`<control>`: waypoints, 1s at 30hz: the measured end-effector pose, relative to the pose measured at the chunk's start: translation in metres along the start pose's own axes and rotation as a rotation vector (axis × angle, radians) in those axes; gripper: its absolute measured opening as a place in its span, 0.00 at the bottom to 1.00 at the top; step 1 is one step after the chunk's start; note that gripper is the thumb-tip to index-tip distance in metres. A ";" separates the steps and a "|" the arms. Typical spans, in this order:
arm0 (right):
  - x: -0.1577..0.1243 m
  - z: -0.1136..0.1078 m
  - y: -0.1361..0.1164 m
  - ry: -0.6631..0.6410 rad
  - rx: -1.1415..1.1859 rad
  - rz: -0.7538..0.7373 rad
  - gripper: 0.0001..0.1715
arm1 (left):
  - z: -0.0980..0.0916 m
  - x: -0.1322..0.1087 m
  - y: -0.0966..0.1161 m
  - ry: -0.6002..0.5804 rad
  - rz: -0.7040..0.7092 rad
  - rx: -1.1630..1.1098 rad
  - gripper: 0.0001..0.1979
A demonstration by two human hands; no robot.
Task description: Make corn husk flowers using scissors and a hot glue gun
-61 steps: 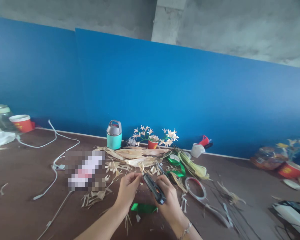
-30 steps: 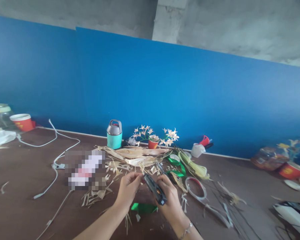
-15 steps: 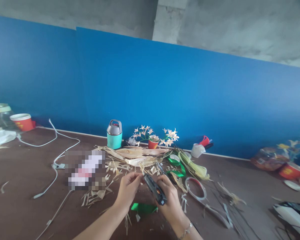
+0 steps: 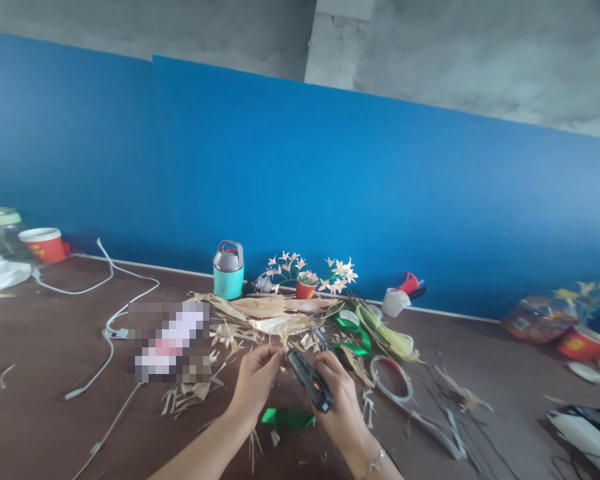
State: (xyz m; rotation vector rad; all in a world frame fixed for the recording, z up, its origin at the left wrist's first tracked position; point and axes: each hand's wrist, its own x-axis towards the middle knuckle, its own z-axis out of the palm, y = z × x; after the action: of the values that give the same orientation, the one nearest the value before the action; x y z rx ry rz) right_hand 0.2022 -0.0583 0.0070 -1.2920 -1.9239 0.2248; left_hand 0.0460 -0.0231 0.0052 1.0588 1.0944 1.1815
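My right hand (image 4: pixel 339 385) is wrapped round a black glue gun (image 4: pixel 309 377), its front end pointing away and to the left. Close to that front end, my left hand (image 4: pixel 258 373) is closed in a pinch on a small pale piece of corn husk (image 4: pixel 283 335). How far the piece reaches between the fingers is hidden. Just beyond both hands lie dried corn husks (image 4: pixel 285 325) in a flat pile. Cut husk scraps (image 4: pixel 193 395) are scattered to the left, and a strip of green ribbon (image 4: pixel 286 418) rests on the table below my hands.
At the back stand a turquoise flask (image 4: pixel 229 281) and a red cup (image 4: pixel 306 288) with husk flowers (image 4: pixel 341 275). To the right are a bundle of green-yellow stems (image 4: pixel 387 331) and a roll of clear tape (image 4: pixel 391 379). White cables (image 4: pixel 111 360) run along the left.
Almost nothing differs. Both hands and the glue gun keep their places, with only a very slight shift of the whole view.
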 end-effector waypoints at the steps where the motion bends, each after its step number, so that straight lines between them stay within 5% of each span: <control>1: 0.000 0.000 0.000 0.004 -0.004 -0.006 0.12 | 0.000 0.000 0.001 0.001 0.008 0.011 0.17; 10: -0.002 -0.001 0.002 0.014 -0.010 -0.005 0.14 | -0.007 0.007 0.003 -0.001 0.196 0.225 0.16; 24: -0.002 0.000 0.002 0.045 0.017 0.006 0.10 | -0.006 0.004 0.003 0.010 0.197 0.273 0.16; 30: 0.002 0.004 0.003 0.130 0.151 0.188 0.03 | -0.005 0.002 0.005 -0.038 0.269 0.242 0.15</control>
State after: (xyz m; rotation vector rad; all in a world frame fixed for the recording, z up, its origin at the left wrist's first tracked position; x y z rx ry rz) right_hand 0.2007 -0.0544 0.0035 -1.3514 -1.6453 0.3651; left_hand 0.0408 -0.0203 0.0094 1.4457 1.1089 1.2539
